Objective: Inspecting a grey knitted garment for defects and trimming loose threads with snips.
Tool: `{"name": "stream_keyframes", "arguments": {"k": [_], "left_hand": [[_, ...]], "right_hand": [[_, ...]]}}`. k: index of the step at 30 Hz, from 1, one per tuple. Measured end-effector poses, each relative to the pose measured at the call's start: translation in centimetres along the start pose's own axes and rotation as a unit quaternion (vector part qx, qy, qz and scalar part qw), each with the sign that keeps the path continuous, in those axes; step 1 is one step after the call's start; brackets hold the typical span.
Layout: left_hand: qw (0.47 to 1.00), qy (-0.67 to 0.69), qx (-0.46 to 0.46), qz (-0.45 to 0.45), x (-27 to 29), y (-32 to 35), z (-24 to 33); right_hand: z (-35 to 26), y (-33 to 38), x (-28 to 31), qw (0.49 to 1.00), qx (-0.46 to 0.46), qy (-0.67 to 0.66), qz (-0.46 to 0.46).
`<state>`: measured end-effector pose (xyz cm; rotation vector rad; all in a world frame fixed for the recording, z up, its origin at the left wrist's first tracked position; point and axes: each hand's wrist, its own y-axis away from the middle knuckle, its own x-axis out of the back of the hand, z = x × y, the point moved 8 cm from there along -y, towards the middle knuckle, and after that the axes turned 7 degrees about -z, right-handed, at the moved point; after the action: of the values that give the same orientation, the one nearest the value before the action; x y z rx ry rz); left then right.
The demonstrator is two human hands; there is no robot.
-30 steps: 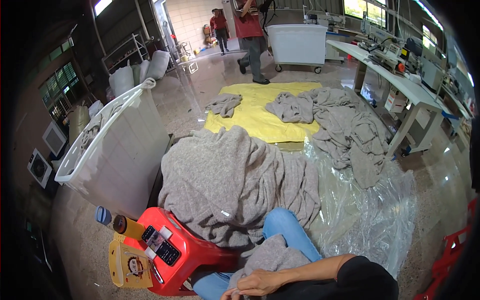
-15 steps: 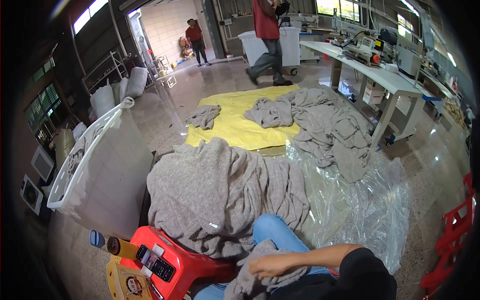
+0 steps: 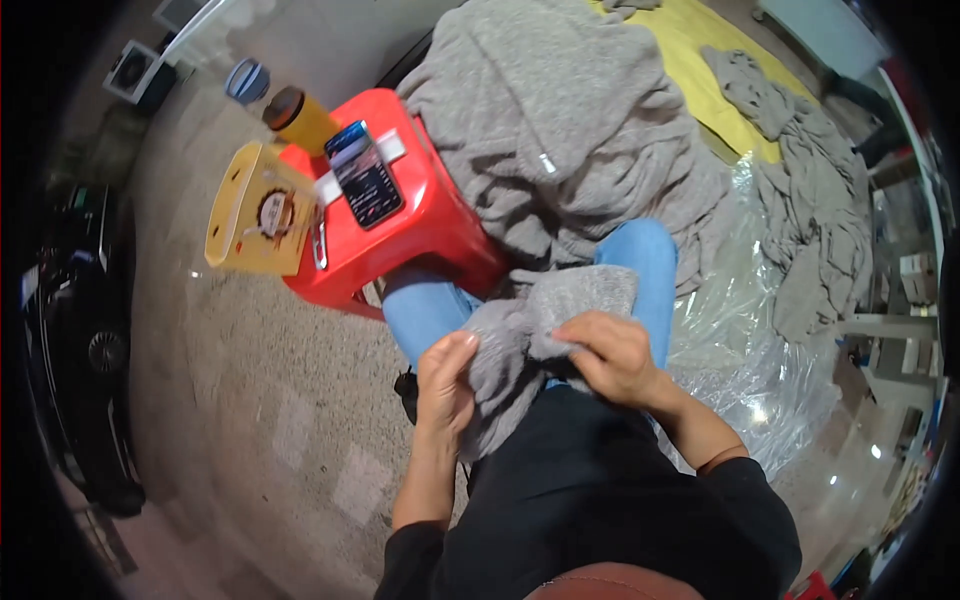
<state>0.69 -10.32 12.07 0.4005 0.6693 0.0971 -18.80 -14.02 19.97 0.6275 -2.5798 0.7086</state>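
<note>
A grey knit piece (image 3: 580,292) lies gathered across my lap between my knees. My left hand (image 3: 445,385) pinches its left side between thumb and fingers. On the other side, my right hand (image 3: 612,355) is closed on the same knitwear, with the fingers curled over its near edge. A large heap of grey knitwear (image 3: 570,90) rises just beyond my knees, and a small white label (image 3: 547,163) shows on it. The exact shape of the piece in my lap is hidden in its folds.
A red stool (image 3: 440,215) by my left knee bears a phone (image 3: 365,178). Beside it are an amber bottle (image 3: 300,122) and a yellow container (image 3: 262,210). Clear plastic sheeting (image 3: 735,390) and more grey knitwear (image 3: 820,230) spread to the right, with a yellow sheet (image 3: 690,65) beyond.
My view has tipped down toward my lap. My left hand, not visible before, now grips the knit piece. The right hand has shifted its hold on it.
</note>
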Motion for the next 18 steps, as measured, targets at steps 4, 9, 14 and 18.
{"name": "stream_keyframes", "arguments": {"k": [4,9,14,18], "left_hand": [[0.999,-0.026,-0.025,0.025,-0.7,0.9,-0.5],[1.0,-0.021,-0.016,-0.004,-0.8,1.2,-1.5],[0.999,-0.009,-0.033,0.009,-0.3,1.1,-1.8],[0.993,-0.099,-0.07,-0.004,-0.3,1.1,-1.3]], "right_hand": [[-4.2,-0.4,-3.3,0.988,0.144,0.059,-0.007],[-3.8,0.0,-4.0,0.974,0.186,0.127,0.031],[-3.0,-0.4,-4.1,0.98,0.167,0.109,0.014],[-1.7,-1.1,-3.9,0.992,0.108,0.056,-0.016]]}}
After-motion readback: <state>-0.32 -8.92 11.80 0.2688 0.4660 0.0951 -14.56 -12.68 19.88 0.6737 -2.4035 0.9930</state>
